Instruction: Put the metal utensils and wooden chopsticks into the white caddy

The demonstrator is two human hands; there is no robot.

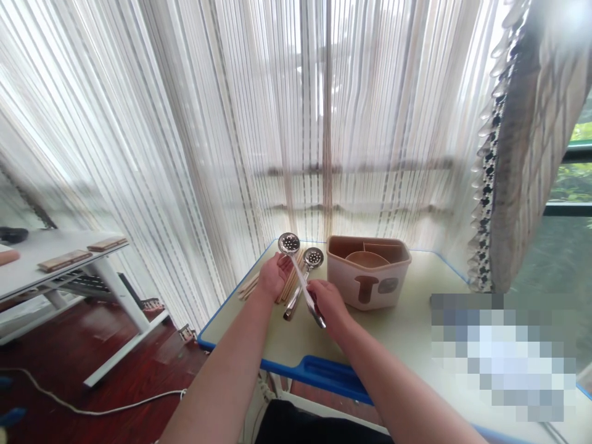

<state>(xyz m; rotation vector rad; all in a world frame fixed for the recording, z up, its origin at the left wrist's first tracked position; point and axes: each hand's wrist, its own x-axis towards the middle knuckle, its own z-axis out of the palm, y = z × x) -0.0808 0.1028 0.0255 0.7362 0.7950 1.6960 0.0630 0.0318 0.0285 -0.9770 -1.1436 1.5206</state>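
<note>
My right hand [327,302] is closed around the handle of a metal slotted ladle [289,244], whose round, perforated bowl points up and to the left. Just below that bowl is my left hand [274,275], palm turned up and fingers loosely extended at the ladle's neck; whether they touch it I cannot tell. A second slotted ladle [313,258] lies on the table behind the held one, and the two handles cross in my view. Several wooden chopsticks [250,287] lie to the left, partly covered by my left hand.
A white and brown divided utensil holder [391,290] stands right of my right hand. The pale table [416,333] has a blue rim, with a sheer curtain [240,123] behind it. A white desk [28,265] is at the left; a pixelated patch hides the right side.
</note>
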